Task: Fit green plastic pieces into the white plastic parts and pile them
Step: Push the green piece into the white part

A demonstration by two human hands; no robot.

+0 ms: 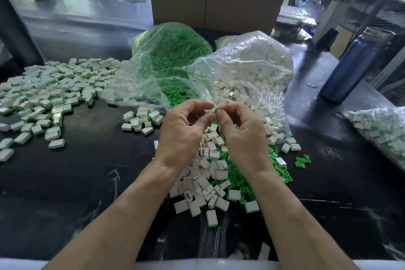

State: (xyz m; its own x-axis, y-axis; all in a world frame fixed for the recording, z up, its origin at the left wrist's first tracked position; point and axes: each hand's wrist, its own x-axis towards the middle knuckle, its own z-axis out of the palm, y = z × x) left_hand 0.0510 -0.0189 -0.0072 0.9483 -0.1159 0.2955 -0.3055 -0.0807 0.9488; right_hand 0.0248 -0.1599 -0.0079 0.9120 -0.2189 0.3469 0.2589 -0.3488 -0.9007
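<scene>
Green plastic piece (215, 111), small and mostly hidden, sits between the two hands above the middle of the dark surface (87, 171). In the head view, the only one, the right hand (240, 131) pinches it between thumb and forefinger. The left hand (186, 129) meets it fingertip to fingertip, its fingers (207, 106) curled inward; whether they hold a white part I cannot tell, since nothing white shows between them.

My reading is that one fitting is in hand: the green piece is being brought to, or pressed into, a white part. The next move would call for lining up the piece with the slot, pushing it home, then dropping the finished unit on the assembled pile (48, 92) well off to the left.

Directly under the wrists lies a loose heap of white parts (203, 177) mixed with loose green pieces (241, 180), a ready supply. Behind the hands two clear bags gape open, the green bag (173, 50) and the white bag (252, 59), their plastic mouths sagging just beside the fingertips and liable to snag. A smaller cluster of assembled units (142, 120) lies left of the hands. A blue bottle (355, 66) stands far right, another bag of finished units (381, 131) beyond it, paper clips (333, 153) nearby, and a cardboard box (214, 4) at the back.
</scene>
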